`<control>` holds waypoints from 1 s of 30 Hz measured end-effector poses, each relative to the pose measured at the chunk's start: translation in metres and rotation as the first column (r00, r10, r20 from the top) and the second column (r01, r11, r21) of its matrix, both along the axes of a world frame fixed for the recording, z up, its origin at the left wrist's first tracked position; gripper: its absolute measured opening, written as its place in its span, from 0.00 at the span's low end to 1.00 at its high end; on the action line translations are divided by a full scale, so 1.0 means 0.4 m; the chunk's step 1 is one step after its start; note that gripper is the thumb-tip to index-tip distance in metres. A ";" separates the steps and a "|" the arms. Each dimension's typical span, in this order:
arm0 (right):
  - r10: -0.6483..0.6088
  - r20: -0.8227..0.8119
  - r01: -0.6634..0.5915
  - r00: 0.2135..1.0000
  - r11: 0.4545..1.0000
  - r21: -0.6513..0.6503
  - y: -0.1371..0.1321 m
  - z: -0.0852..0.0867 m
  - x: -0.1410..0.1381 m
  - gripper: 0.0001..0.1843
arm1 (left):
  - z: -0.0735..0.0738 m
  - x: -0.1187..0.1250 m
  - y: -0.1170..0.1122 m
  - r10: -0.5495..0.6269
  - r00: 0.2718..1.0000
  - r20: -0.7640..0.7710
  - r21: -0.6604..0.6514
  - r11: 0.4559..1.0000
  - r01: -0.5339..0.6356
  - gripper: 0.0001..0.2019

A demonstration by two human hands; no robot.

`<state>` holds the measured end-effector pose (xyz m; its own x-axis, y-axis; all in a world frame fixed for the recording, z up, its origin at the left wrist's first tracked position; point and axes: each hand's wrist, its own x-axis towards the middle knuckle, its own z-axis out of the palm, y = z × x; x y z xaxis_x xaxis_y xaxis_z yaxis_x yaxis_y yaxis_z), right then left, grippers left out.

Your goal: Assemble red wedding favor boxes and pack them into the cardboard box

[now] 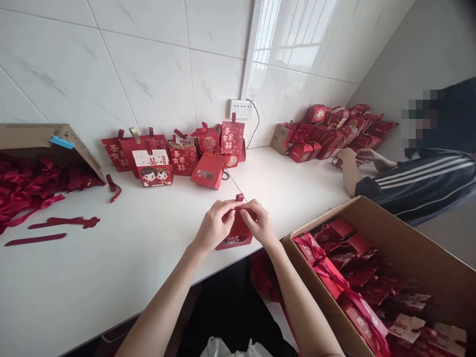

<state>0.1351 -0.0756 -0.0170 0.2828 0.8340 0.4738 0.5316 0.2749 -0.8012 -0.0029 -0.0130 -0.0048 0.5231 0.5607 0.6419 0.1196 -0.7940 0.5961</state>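
Note:
A red paper gift box stands upright near the table's front edge, with pale lettering low on its front. My left hand pinches the top edge of this box from the left. Opposite it, my right hand grips the same top edge, the fingertips of both hands nearly meeting. A dark red ribbon loop sticks up just behind my fingers. Part of the box's upper front is covered by my hands.
Several red gift boxes stand along the wall. At left, a carton spills ribbons; loose strips lie nearby. An open cardboard box of gift boxes stands at right. Beyond it, a co-worker's hands handle something by piled boxes.

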 end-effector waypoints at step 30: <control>0.061 -0.953 0.422 0.296 0.887 0.187 -0.262 0.033 0.074 0.16 | 0.026 0.036 -0.230 -0.297 0.910 0.290 0.065 0.955 0.290 0.39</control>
<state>0.1645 -0.1805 -0.0036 0.8416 0.5400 -0.0010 -0.4132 0.6428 -0.6451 0.0115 -0.1050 0.0056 0.4483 0.3960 0.8014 -0.2986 -0.7787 0.5518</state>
